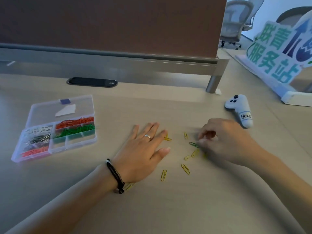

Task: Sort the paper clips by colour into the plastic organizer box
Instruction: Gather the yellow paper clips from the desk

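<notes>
The desk [152, 208] carries everything here. Well off to the outer side of the left hand sits the organizer box [55, 130], lid thrown back, with orange, green, white, dark and pink clips already in separate compartments. Just beyond the right hand lies a white controller [239, 109].

The left hand [143, 149] lies flat on the desk, fingers straight and spread, holding nothing; its fingertips reach a yellow clip [167, 137], and another yellow clip shows under its wrist. The right hand [224, 141] is bent over with fingers curled toward the thumb, right at a green clip [194, 144]. It is blurred, so I cannot tell whether the clip is pinched or only touched.

Between and below the two hands the remaining yellow clips [185, 168] lie scattered.

The main risk, as I judge it, is a fumbled pick: thin wire flat on a smooth top can slide away or snag the yellow pair touching it. The long carry past the left hand to the box could also drop it into the wrong compartment.
</notes>
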### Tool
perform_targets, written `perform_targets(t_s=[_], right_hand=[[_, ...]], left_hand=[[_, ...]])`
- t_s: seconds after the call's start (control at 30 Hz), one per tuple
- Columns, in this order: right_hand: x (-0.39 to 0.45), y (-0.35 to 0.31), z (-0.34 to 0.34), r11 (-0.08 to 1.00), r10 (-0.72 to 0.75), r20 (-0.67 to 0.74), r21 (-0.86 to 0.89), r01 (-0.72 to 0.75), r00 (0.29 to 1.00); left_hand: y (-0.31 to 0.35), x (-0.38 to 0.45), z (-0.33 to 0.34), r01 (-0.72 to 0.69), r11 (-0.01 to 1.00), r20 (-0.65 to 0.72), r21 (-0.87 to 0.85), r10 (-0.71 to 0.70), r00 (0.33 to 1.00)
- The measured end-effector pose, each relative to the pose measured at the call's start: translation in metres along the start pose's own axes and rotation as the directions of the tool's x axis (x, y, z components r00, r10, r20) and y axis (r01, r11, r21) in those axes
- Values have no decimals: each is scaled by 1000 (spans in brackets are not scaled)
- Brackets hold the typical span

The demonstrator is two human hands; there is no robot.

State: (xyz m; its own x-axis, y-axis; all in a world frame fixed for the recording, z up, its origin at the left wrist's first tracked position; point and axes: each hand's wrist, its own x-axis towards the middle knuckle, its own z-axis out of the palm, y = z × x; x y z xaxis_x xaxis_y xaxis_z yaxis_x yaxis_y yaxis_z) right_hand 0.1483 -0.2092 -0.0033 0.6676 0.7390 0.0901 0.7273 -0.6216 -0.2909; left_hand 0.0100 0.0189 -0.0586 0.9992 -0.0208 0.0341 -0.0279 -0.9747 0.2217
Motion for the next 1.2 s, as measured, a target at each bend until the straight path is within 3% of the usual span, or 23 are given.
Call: perform_targets(t_s=[0.1,0.2,0.4,0.5,0.6,0.73,0.83,0.93,1.07,1.13,1.2], right_hand=[[6,-14,-2,980,-75,96,-179,91,993],[16,-27,-3,908,-86,168,-392,146,982],[27,-49,-1,807,-100,268,-542,236,958],[36,-63,-13,877,-71,289,-437,197,955],[58,-91,-15,964,-185,231,-144,222,955],[106,-157,23,917,-388,161,171,361,908],[139,-196,57,894,-410,137,255,367,902],[162,-222,79,902,-402,146,233,363,904],[167,-218,79,900,-394,128,253,354,910],[158,-193,70,896,-391,61,252,365,918],[137,-154,60,914,-367,68,211,346,928]], left_hand=[[19,4,-5,-77,983,23,-168,82,996],[19,5,-12,-81,918,-68,-388,59,996],[-12,-8,-24,-4,924,-198,-382,-78,977],[-24,-22,-29,16,937,-252,-349,-110,961],[-39,-34,-39,30,933,-349,-360,-164,923],[-78,-65,-57,133,886,-514,-445,-374,772],[-105,-85,-66,201,834,-554,-514,-501,665],[-124,-97,-66,261,814,-582,-519,-559,590],[-112,-105,-59,150,850,-689,-505,-502,523],[-91,-110,-52,99,809,-629,-580,-521,577],[-66,-111,-42,84,761,-465,-643,-475,747]])
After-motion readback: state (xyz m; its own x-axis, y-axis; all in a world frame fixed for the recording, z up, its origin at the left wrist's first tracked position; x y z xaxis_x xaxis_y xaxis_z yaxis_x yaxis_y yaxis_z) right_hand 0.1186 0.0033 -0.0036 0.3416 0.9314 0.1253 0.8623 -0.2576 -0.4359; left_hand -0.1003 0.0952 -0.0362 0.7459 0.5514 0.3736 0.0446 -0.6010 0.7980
